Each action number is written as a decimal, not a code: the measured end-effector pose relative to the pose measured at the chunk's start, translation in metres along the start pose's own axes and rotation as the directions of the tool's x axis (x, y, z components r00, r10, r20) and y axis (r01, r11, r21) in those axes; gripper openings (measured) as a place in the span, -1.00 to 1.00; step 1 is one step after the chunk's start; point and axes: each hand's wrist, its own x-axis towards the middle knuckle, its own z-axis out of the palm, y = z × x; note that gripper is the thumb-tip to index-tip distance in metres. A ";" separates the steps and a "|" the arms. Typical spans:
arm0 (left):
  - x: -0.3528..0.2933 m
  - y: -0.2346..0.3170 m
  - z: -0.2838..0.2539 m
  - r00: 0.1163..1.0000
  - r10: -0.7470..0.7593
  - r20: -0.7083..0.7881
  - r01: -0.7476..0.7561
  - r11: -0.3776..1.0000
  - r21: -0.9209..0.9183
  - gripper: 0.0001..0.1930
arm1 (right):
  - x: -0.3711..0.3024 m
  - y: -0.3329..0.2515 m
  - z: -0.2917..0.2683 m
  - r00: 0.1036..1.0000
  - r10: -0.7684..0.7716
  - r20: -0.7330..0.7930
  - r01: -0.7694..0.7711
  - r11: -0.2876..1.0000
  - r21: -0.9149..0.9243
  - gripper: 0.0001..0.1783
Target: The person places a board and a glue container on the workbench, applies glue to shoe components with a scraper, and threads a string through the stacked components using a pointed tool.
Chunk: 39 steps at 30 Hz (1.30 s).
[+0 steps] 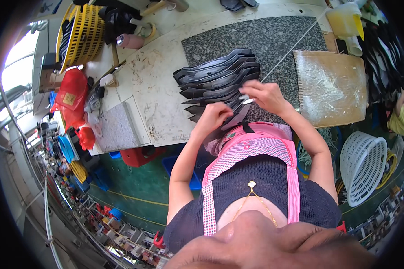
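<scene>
Several black, curved flat pieces [217, 74], like cut leather or fabric parts, lie overlapped in a fanned row in front of me. My left hand [214, 117] is at the near left end of that row, its fingers curled in; whatever they pinch is hidden. My right hand [267, 96] is over the right ends of the pieces, fingers bent together. A small whitish pointed item [248, 101] shows under its fingertips, too small to name, and seems gripped there. A thin white cord [296, 45] runs from the upper right down toward this hand.
The row partly covers a speckled dark stone slab [256, 33] on the worn white table [152, 89]. A cardboard sheet [332, 87] lies right, beside hanging black pieces [384, 62]. A yellow basket [83, 31], pink bottle [131, 41] and red bag [72, 96] stand left. A white basket [363, 166] is lower right.
</scene>
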 end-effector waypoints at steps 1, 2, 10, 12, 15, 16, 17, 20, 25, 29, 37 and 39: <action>-0.012 -0.007 -0.006 1.000 -0.008 -0.015 0.008 1.000 0.002 -0.95 | -0.008 0.003 0.004 0.981 -0.009 0.196 0.006 1.000 0.012 -0.86; -0.023 -0.017 -0.012 0.991 -0.067 -0.114 0.067 0.998 -0.008 -0.95 | -0.013 -0.002 0.006 0.963 -0.007 0.271 -0.009 0.998 0.058 -0.86; -0.007 -0.042 -0.050 0.855 -0.091 -0.511 0.277 0.913 0.301 -0.91 | 0.008 -0.008 0.044 0.883 0.466 0.059 -0.468 0.860 0.203 -0.91; 0.000 -0.046 -0.053 0.862 -0.083 -0.499 0.291 0.888 0.356 -0.89 | 0.011 -0.004 0.048 0.888 0.460 -0.013 -0.453 0.879 0.151 -0.91; 0.007 -0.046 -0.053 0.875 -0.080 -0.477 0.319 0.836 0.446 -0.85 | 0.016 0.000 0.050 0.872 0.487 -0.055 -0.483 0.873 0.073 -0.90; 0.010 -0.046 -0.053 0.880 -0.079 -0.469 0.330 0.811 0.483 -0.84 | 0.018 0.003 0.052 0.869 0.491 -0.058 -0.489 0.871 0.039 -0.89; 0.012 -0.045 -0.053 0.884 -0.076 -0.461 0.322 0.814 0.483 -0.84 | 0.019 0.004 0.052 0.866 0.497 -0.063 -0.495 0.868 0.034 -0.89; 0.013 -0.043 -0.056 0.878 -0.132 -0.461 0.387 0.762 0.519 -0.84 | 0.024 0.007 0.054 0.879 0.470 -0.076 -0.473 0.881 -0.015 -0.90; 0.017 -0.038 -0.054 0.835 -0.067 -0.546 0.510 0.467 0.723 -0.90 | 0.031 0.021 0.051 0.880 0.474 -0.030 -0.473 0.870 -0.141 -0.89; 0.038 -0.017 -0.040 0.849 0.013 -0.527 0.407 0.621 0.671 -0.87 | 0.037 0.037 0.044 0.913 0.408 -0.026 -0.404 0.891 -0.206 -0.88; 0.133 -0.005 -0.012 0.940 0.139 -0.313 -0.045 0.956 0.291 -0.73 | 0.021 0.036 0.012 0.935 0.277 -0.222 -0.279 0.960 0.019 -0.86; 0.158 -0.002 -0.006 0.949 0.144 -0.281 -0.074 0.966 0.247 -0.69 | 0.009 0.032 0.005 0.864 0.486 -0.133 -0.482 0.874 0.060 -0.86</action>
